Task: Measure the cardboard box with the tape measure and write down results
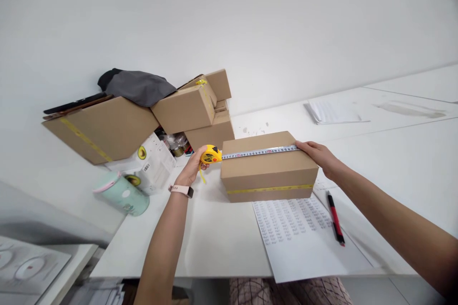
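Note:
A closed brown cardboard box [265, 171] with a strip of yellow tape along its front side sits on the white table. My left hand [193, 167], with a pink-banded watch at the wrist, grips a yellow tape measure [211, 154] just off the box's left end. Its pulled-out blade [257, 152] lies across the top of the box from left to right. At the box's right edge, my right hand [317, 155] pinches the free end of the blade; the very tip is hidden under the fingers.
A printed sheet [304, 248] with handwriting-like rows and a red-black pen [335, 219] lie before the box. Left stand a mint-green cup [123, 195], a white avocado-print carton [155, 162] and stacked cardboard boxes [182, 112] under a grey cloth [139, 86]. Papers [334, 112] lie back right.

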The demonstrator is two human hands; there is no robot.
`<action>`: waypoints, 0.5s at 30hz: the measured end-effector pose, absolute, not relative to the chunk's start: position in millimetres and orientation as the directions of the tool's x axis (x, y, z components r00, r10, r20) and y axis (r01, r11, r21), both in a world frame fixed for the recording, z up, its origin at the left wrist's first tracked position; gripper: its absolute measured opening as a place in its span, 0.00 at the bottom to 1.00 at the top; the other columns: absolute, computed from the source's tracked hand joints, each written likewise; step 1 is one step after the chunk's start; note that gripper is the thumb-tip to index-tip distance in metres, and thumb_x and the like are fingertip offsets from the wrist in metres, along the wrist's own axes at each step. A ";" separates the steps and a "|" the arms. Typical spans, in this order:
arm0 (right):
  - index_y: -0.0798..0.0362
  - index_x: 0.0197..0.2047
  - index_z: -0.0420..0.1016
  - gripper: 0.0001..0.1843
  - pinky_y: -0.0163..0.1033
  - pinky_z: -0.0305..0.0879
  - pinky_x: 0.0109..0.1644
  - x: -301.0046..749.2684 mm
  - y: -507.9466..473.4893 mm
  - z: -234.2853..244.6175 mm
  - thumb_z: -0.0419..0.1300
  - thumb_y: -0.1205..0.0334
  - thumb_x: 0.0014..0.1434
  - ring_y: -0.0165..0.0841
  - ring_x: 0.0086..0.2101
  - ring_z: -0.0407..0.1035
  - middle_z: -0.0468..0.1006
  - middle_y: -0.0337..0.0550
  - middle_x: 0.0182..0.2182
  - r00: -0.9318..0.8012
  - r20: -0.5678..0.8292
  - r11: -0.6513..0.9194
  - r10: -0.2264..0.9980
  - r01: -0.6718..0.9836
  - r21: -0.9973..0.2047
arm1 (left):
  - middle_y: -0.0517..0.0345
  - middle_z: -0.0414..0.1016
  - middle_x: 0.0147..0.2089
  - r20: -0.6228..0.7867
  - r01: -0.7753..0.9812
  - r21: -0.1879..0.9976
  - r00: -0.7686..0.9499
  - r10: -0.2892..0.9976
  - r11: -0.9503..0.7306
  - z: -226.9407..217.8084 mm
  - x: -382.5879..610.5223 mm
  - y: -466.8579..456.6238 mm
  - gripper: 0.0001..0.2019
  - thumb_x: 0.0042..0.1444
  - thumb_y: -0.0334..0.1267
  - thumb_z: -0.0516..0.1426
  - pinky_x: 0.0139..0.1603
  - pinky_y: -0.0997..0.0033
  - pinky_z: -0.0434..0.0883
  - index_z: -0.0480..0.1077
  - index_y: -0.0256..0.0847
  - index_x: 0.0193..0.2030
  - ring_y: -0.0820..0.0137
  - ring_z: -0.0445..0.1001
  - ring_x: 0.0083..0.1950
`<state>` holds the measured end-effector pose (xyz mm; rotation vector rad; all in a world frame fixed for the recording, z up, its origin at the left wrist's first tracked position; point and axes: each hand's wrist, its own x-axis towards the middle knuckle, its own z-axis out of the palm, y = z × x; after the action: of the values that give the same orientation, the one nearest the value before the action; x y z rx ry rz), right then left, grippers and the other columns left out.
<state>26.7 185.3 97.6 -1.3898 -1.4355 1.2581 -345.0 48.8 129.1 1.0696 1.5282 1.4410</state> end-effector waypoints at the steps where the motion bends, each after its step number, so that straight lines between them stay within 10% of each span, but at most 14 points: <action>1: 0.50 0.32 0.78 0.23 0.42 0.66 0.36 27.5 185.2 98.4 0.65 0.36 0.55 0.42 0.38 0.74 0.83 0.49 0.38 -0.123 -0.097 -0.060 0.988 0.271 -0.961 | 0.56 0.75 0.31 0.016 0.073 0.997 -0.359 0.933 0.011 128.9 -344.4 49.4 0.25 0.51 0.59 0.63 0.21 0.76 0.55 0.76 0.36 0.41 0.76 0.66 0.23; 10: 0.49 0.25 0.72 0.18 0.42 0.59 0.34 38.8 193.6 116.6 0.64 0.45 0.58 0.37 0.31 0.67 0.77 0.44 0.27 -0.078 0.108 0.131 0.991 0.451 -0.883 | 0.54 0.79 0.37 0.092 0.100 0.993 -0.393 0.915 -0.057 152.9 -313.3 9.9 0.26 0.48 0.56 0.66 0.25 0.75 0.60 0.75 0.37 0.46 0.75 0.68 0.27; 15: 0.49 0.30 0.74 0.17 0.41 0.64 0.41 23.4 209.0 142.1 0.62 0.45 0.60 0.37 0.37 0.68 0.80 0.45 0.36 -0.193 0.261 0.308 0.946 0.283 -0.908 | 0.47 0.79 0.48 -0.150 -0.090 0.984 0.050 0.987 0.154 131.8 -226.6 -66.1 0.30 0.52 0.47 0.69 0.30 0.71 0.72 0.70 0.45 0.61 0.65 0.79 0.37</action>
<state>23.4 209.0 142.1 -1.1263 -1.6761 0.9257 -226.6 -66.1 131.8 1.0493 1.1773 1.1087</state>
